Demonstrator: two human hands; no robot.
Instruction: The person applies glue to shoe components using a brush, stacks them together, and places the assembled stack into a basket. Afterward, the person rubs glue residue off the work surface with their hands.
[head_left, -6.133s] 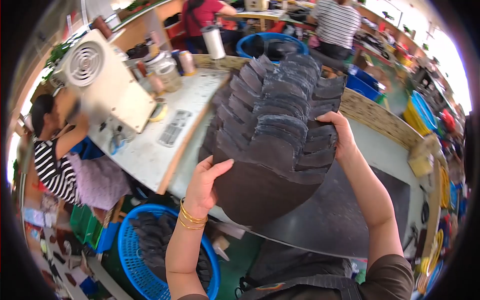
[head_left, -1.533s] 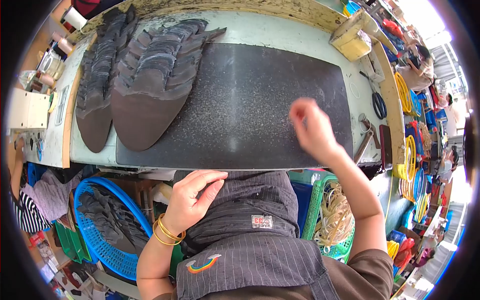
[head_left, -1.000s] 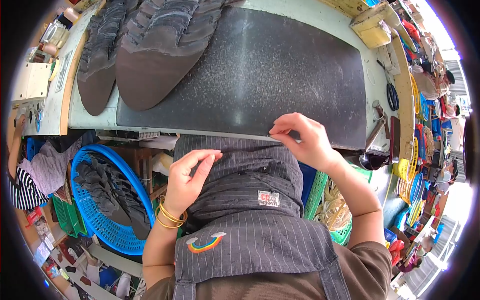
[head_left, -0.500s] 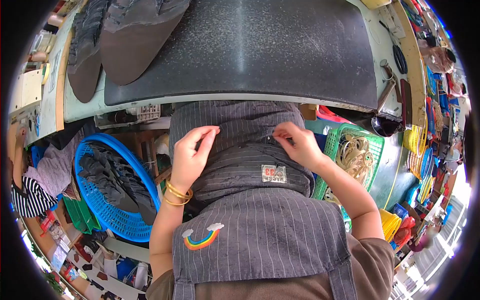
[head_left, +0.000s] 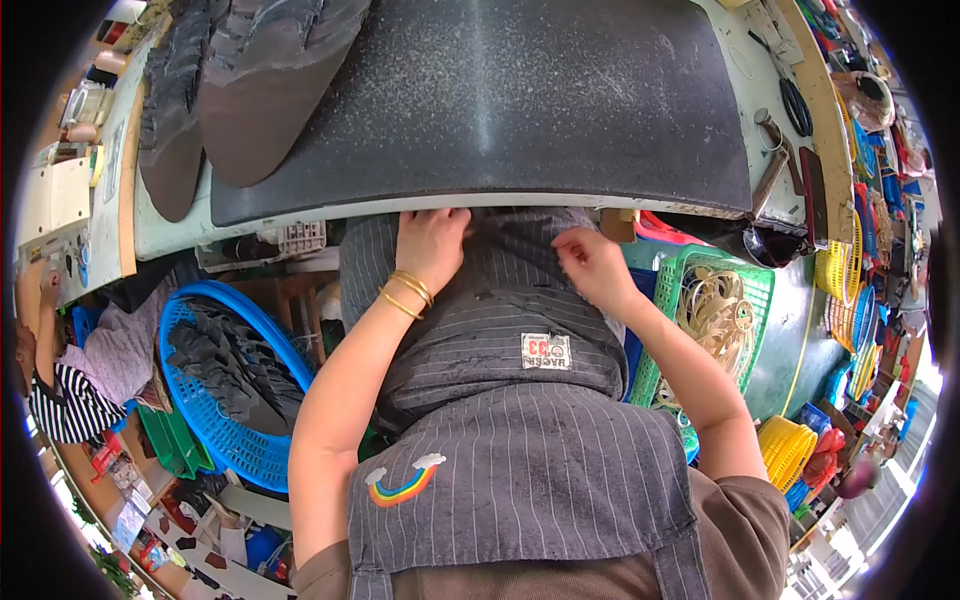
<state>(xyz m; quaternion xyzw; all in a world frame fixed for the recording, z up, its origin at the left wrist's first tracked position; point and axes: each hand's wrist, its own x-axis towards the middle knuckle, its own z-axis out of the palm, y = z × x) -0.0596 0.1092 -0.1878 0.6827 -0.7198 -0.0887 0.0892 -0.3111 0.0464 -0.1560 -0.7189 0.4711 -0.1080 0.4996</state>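
My left hand (head_left: 434,248), with gold bangles on its wrist, is at the table's front edge over the lap of my dark striped apron (head_left: 470,345). Its fingers curl downward and their tips are hidden. Over the right side of the lap, my right hand (head_left: 597,268) is closed, fingers bent towards the thumb. Whatever either hand grips, if anything, I cannot make out. In front of both hands lies a dark speckled board (head_left: 560,120). Stacks of dark sole-shaped pieces (head_left: 255,125) rest on its left side.
To my left stands a blue basket (head_left: 230,455) of dark pieces; to my right, a green basket (head_left: 757,290) with pale ring-like strips. A hammer (head_left: 770,183) and black scissors handles (head_left: 796,108) lie on the table's right side. Another person's striped sleeve (head_left: 65,408) shows far left.
My left hand has moved forward and right to the table edge, its fingers now turned down. The right hand has shifted slightly, its fingers more curled. The apron's lap fabric has changed its folds.
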